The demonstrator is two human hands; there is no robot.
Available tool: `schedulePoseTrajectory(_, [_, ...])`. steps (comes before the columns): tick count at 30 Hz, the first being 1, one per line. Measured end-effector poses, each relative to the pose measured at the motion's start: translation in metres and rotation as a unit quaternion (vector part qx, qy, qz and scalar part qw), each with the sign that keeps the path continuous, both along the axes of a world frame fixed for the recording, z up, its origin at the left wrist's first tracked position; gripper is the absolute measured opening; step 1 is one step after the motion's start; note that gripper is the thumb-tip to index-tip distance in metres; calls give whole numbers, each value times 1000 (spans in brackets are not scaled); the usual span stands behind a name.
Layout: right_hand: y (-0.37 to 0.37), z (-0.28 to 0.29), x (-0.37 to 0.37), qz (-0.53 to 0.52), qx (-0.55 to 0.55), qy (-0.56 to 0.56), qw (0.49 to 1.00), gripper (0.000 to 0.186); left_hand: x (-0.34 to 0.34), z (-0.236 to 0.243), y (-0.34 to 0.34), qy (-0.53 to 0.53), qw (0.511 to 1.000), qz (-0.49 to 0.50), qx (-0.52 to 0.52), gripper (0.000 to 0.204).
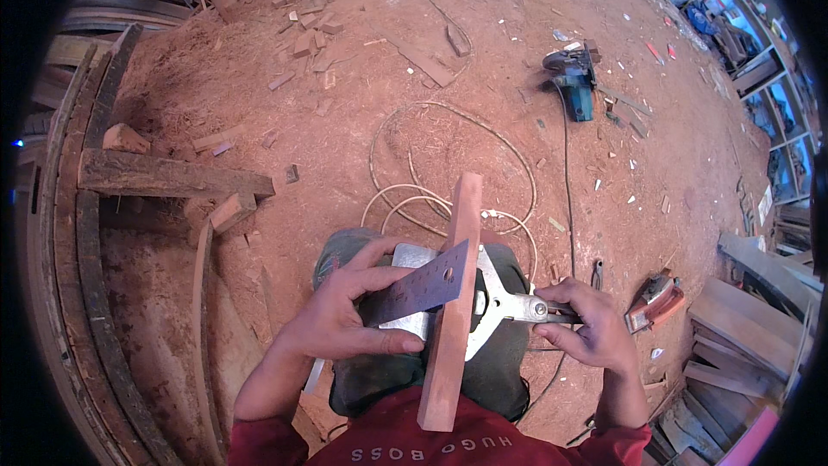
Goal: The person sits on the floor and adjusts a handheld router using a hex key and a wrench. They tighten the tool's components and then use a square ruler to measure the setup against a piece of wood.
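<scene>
A reddish wooden strip (447, 362) lies lengthwise over my lap, its far end pointing away from me. My left hand (341, 315) grips a steel ruler (418, 287) with a hole near its end, which slants up against the strip's left side. Beside that hand, a silver metal plate (410, 252) shows partly behind the ruler. On the strip's right sits a silver forked metal tool (498, 304) with a pivot and a handle. Closed around this handle is my right hand (591, 319). Where the tool meets the strip is partly hidden.
Ahead on the dusty floor lies a teal circular saw (576, 91) with a dark cord. A pale cable (431, 108) loops before my knees. To the right are pliers (597, 273), an orange power tool (655, 302) and stacked boards (750, 328). A timber frame (164, 174) stands left.
</scene>
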State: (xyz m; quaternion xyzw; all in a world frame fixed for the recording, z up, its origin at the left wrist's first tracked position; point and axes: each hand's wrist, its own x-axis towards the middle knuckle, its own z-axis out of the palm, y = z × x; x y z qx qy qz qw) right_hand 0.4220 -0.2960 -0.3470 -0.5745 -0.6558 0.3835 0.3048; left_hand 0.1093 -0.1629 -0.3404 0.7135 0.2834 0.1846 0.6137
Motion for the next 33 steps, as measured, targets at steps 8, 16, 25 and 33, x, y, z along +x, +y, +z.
schedulePoseTrajectory(8, [1,-6,8,20,17,-1,1000,41,0,-10,-10,-43,997,54,-17,70])
schedulePoseTrajectory(16, [-4,-7,5,7,22,11,1000,43,1,-7,-9,-33,999,33,-27,74])
schedulePoseTrajectory(25, [2,-6,-4,-5,55,-10,998,43,-1,-11,-13,-44,998,51,-21,70])
schedulePoseTrajectory(33, [0,-8,-8,-32,31,4,999,45,-3,-13,-15,-50,997,60,-8,72])
